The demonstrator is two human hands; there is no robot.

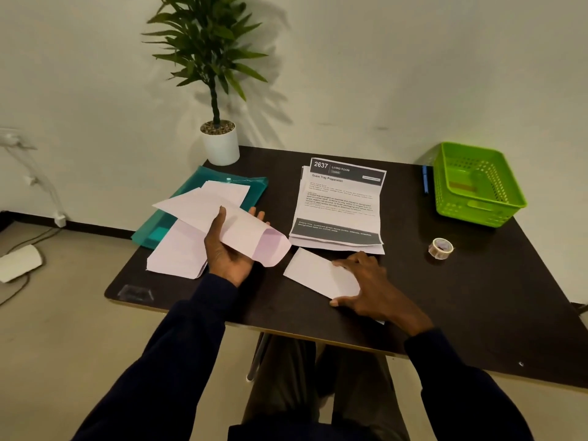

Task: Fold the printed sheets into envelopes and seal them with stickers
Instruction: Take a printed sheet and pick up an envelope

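Note:
My left hand [229,249] grips a white envelope [229,222], lifted above the table with its open flap end pointing right. My right hand [372,286] rests on a folded white sheet [318,272] lying flat near the table's front, with thumb and fingers at the sheet's right end. A stack of printed sheets [342,205] headed "2637 Living Room" lies behind it in the middle of the table. More white envelopes [178,253] lie at the left, partly on a teal plastic folder [203,186]. A roll of stickers or tape [440,248] sits at the right.
The dark table [477,297] carries a green perforated basket [477,183] at the back right, with a blue pen [425,179] beside it. A potted plant [219,141] stands at the back left corner. Cables and a white object lie on the floor at left.

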